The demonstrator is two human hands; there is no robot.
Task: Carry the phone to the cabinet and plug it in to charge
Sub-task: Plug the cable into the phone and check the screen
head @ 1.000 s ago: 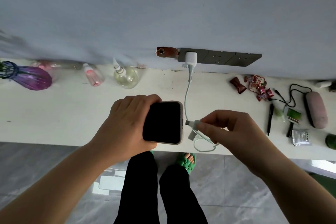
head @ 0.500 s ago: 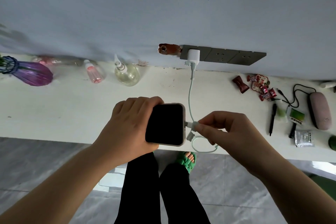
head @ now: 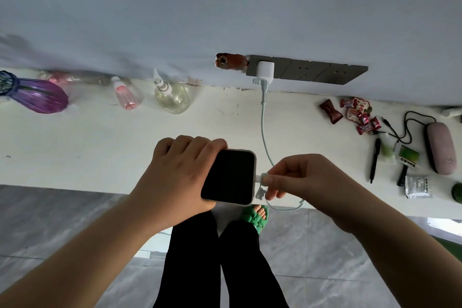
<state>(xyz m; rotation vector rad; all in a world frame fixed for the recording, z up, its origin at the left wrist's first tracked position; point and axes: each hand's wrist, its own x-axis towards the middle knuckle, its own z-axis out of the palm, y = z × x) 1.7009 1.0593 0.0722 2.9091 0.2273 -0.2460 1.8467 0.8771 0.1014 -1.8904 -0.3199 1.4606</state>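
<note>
A phone (head: 228, 176) with a dark screen and a pale case sits in my left hand (head: 175, 172), held level over the front edge of the white cabinet top (head: 100, 142). My right hand (head: 300, 180) pinches the white plug of the charging cable (head: 263, 132) against the phone's right end. The pale green cable runs up to a white charger (head: 265, 70) seated in the grey wall socket strip (head: 320, 72). A loop of cable hangs below my right hand.
Along the wall stand a purple vase (head: 37, 94), a pink bottle (head: 126, 96) and a clear spray bottle (head: 171, 96). To the right lie sweets (head: 355, 114), a pen (head: 374, 162), a pink case (head: 441, 147) and small packets. My legs and a green sandal (head: 256, 216) are below.
My right hand has brought the cable plug leftwards until it meets the phone's right end. The phone has stayed in my left hand.
</note>
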